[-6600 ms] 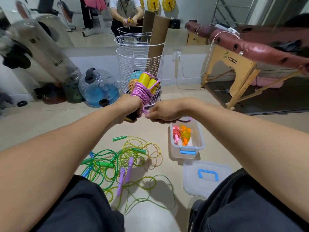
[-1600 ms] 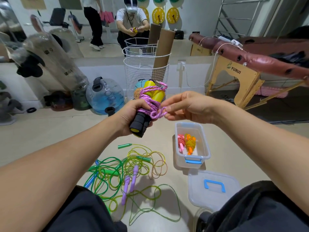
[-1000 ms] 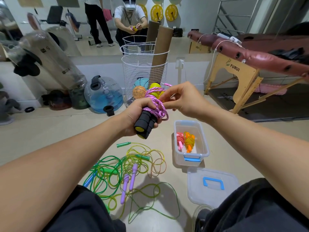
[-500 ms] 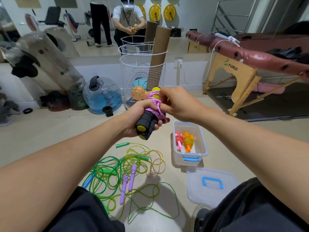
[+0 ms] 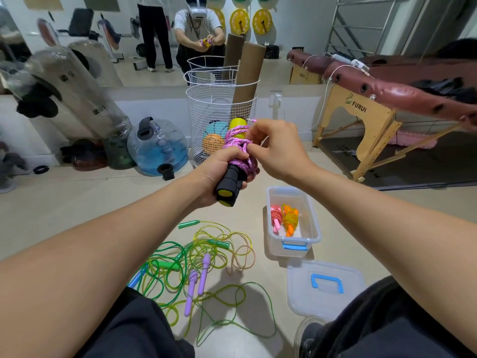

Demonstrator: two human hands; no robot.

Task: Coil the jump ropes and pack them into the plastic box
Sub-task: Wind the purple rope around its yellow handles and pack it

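Observation:
My left hand (image 5: 215,171) grips the black-and-yellow handles (image 5: 228,186) of a pink jump rope (image 5: 236,143), whose cord is wound around them. My right hand (image 5: 275,148) pinches the cord's loose end at the top of the bundle. Below, on the floor, stands the clear plastic box (image 5: 308,231) with blue latches; a coiled pink rope (image 5: 276,219) and a coiled orange rope (image 5: 290,219) lie inside. Left of the box sprawls a tangle of green and yellow ropes (image 5: 196,257) with purple handles (image 5: 197,280).
The box's lid (image 5: 326,288) with a blue handle lies on the floor by my right knee. A white wire basket (image 5: 220,120) with cardboard tubes stands behind my hands. A wooden massage table (image 5: 371,117) is on the right, water jugs (image 5: 157,148) on the left.
My right hand has kept working the pink cord's end around the wound bundle, moving from the side to the top. The left hand holds the handles steady.

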